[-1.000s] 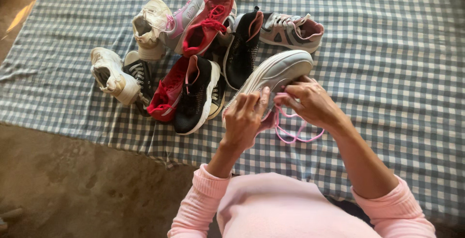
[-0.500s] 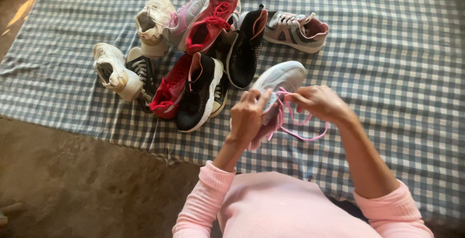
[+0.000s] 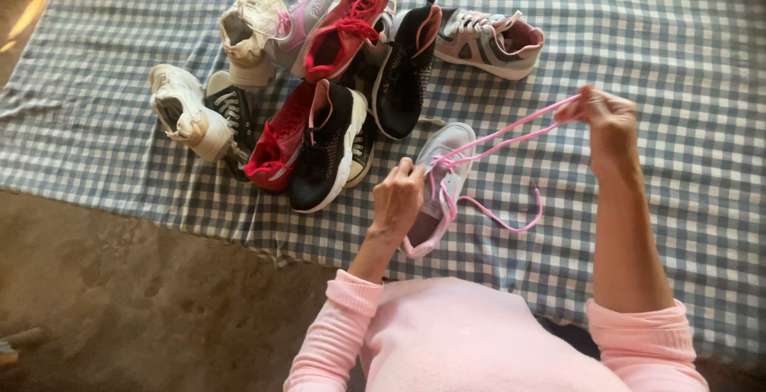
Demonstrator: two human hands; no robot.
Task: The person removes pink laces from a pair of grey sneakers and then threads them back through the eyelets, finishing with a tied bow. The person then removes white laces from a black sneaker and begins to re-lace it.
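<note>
Your left hand (image 3: 396, 199) grips one grey sneaker (image 3: 441, 175) by its side, fingers wrapped on the upper; the shoe rests on the checked cloth (image 3: 670, 57) just in front of you, toe pointing away. Your right hand (image 3: 608, 116) is raised to the right, fingers pinched shut on one pink lace (image 3: 511, 135), drawn taut from the shoe's eyelets. The lace's other part lies in a slack loop on the cloth right of the shoe.

Count, pile beyond the left hand, well apart from the right: two black shoes (image 3: 327, 148), two red shoes (image 3: 275, 140), two cream shoes (image 3: 182, 112), one small black laced shoe (image 3: 229, 112), one grey-and-pink shoe (image 3: 311, 17); more may be hidden below. One grey shoe with pink lining (image 3: 495, 41) lies at the pile's right edge. Marks on the grey-and-pink shoe's side are too small to tell.

The cloth is blue and white, spread on bare dirt floor (image 3: 120, 296).
</note>
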